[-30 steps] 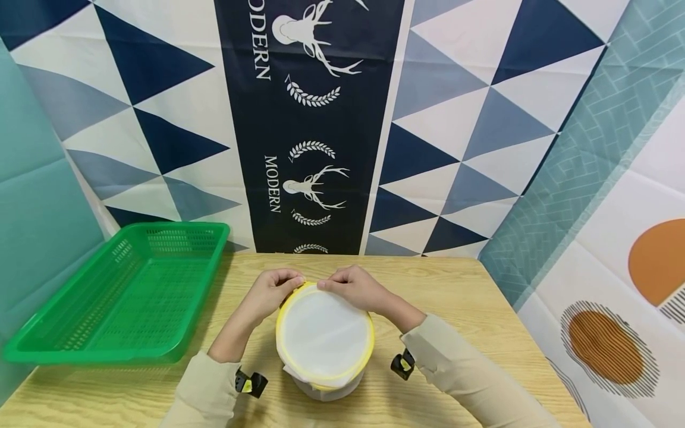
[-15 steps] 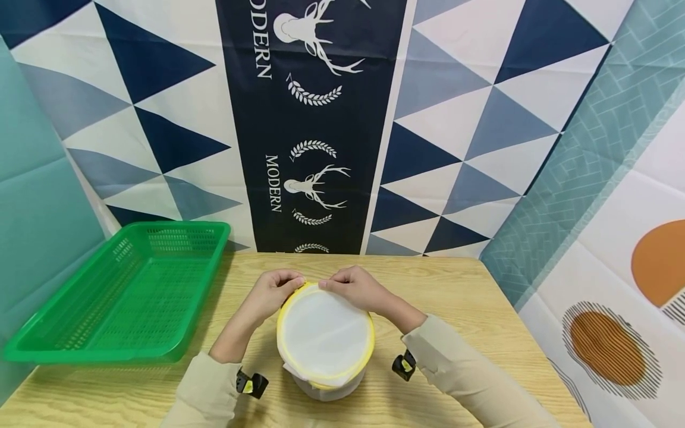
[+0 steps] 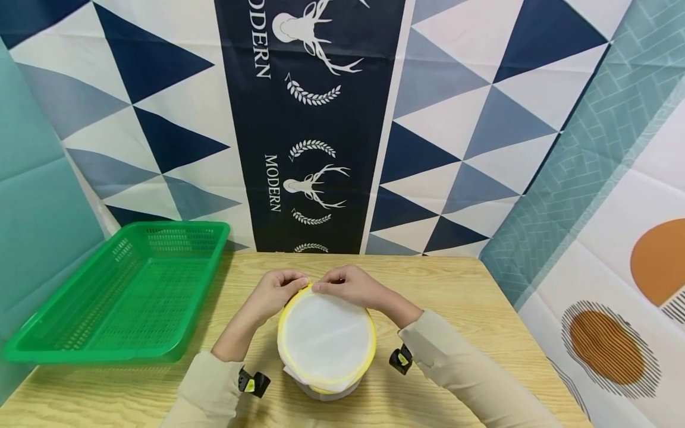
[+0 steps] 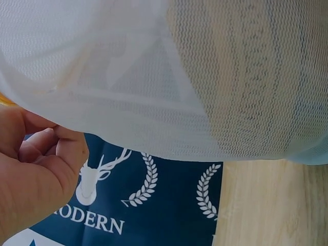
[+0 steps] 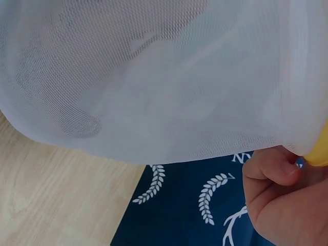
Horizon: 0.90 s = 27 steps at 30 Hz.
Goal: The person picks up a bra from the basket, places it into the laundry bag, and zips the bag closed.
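A round white mesh laundry bag (image 3: 329, 339) with a yellow zipper edge (image 3: 373, 342) around its top stands on the wooden table. At the far side of that edge, my left hand (image 3: 273, 294) pinches the yellow trim between thumb and fingers. Close beside it, my right hand (image 3: 350, 287) pinches the same rim, its thumb over the white top. The left wrist view shows the bag's mesh wall (image 4: 138, 102) beside curled fingers. In the right wrist view, the fingers bend under the yellow trim (image 5: 319, 148); what lies between them is hidden.
A green plastic basket (image 3: 184, 333) stands at the left of the wooden table (image 3: 439, 380). Patterned cloth (image 3: 316, 119) hangs behind the table. Each sleeve has a black wrist device, such as the left one (image 3: 253, 383).
My right hand has shifted slightly left along the rim, nearer the left hand. The left fingertips have edged a little right, and the bag's top has moved slightly right.
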### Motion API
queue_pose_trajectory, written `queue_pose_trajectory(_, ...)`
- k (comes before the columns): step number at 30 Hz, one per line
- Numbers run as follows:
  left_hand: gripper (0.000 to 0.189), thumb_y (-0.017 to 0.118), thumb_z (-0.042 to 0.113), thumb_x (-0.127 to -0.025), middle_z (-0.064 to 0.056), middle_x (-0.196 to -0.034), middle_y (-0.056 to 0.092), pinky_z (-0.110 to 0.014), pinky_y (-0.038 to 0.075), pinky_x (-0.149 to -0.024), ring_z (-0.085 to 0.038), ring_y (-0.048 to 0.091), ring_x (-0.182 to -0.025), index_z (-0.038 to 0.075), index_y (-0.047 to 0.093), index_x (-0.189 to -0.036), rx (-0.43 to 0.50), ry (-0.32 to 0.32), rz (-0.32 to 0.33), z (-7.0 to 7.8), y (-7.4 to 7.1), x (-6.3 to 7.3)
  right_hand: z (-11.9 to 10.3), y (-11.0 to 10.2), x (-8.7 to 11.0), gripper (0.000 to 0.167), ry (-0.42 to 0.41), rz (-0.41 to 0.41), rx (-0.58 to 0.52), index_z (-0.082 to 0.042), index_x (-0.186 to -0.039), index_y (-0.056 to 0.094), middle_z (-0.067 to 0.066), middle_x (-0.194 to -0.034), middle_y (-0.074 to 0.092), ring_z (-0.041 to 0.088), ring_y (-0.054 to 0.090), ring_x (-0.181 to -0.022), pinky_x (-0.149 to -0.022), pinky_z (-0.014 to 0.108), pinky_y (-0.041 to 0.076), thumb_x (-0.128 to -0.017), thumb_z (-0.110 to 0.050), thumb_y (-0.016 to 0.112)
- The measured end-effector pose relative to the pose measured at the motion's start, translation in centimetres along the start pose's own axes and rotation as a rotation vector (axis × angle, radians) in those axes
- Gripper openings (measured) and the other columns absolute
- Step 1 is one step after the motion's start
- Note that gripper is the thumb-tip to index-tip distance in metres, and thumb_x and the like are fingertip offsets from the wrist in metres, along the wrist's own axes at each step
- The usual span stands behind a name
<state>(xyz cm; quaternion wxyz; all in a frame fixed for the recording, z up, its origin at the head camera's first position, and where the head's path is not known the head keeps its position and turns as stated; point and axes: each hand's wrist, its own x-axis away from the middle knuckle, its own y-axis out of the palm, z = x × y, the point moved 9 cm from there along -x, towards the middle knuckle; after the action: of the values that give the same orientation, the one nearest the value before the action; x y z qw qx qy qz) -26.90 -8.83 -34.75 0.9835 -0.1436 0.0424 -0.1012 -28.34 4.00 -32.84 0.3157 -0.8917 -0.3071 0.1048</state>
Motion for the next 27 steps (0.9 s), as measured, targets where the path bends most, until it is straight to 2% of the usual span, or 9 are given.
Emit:
queue_pose_trajectory(5, 0.023, 0.052, 0.013, -0.096, -0.012, -0.091, 0.066, -0.021, 0.050, -0.062, -0.009, 0.057, -0.070, -0.004, 0.065, -0.105, -0.016, 0.001, -0.008, 0.31, 0.10, -0.07, -0.06, 0.32, -0.14, 0.026, -0.005, -0.037, -0.023, -0.013, -0.104, 0.072, 0.005, -0.099, 0.070, 0.008, 0.062, -0.066, -0.059, 0.026, 0.054, -0.090, -0.032, 0.061)
queue_pose_trajectory(13, 0.025, 0.052, 0.014, -0.096, -0.014, -0.093, 0.065, -0.022, 0.050, -0.063, -0.009, 0.058, -0.071, -0.006, 0.064, -0.107, -0.020, 0.001, -0.023, 0.73, 0.26, -0.14, -0.66, 0.39, 0.15, 0.024, -0.005, -0.070, -0.045, -0.011, -0.102, 0.073, 0.004, -0.087, 0.071, 0.009, 0.062, -0.058, -0.055, 0.028, 0.054, -0.092, -0.029, 0.060)
queue_pose_trajectory(20, 0.023, 0.054, 0.014, -0.095, -0.013, -0.092, 0.065, -0.022, 0.051, -0.062, -0.010, 0.058, -0.070, -0.003, 0.065, -0.105, -0.007, -0.004, -0.017, 0.78, 0.32, -0.24, -0.59, 0.07, 0.34, 0.023, 0.008, -0.048, -0.053, -0.010, -0.096, 0.074, 0.002, -0.078, 0.069, 0.008, 0.060, -0.053, -0.051, 0.027, 0.052, -0.092, -0.029, 0.060)
queue_pose_trajectory(27, 0.024, 0.054, 0.015, -0.095, -0.014, -0.092, 0.066, -0.023, 0.052, -0.061, -0.011, 0.058, -0.070, -0.004, 0.065, -0.105, -0.017, 0.021, -0.011, 0.98, 0.17, -0.04, -0.44, 0.01, 0.31, 0.024, 0.014, -0.019, -0.063, -0.010, -0.091, 0.075, 0.000, -0.073, 0.067, 0.007, 0.058, -0.052, -0.050, 0.025, 0.050, -0.091, -0.030, 0.060)
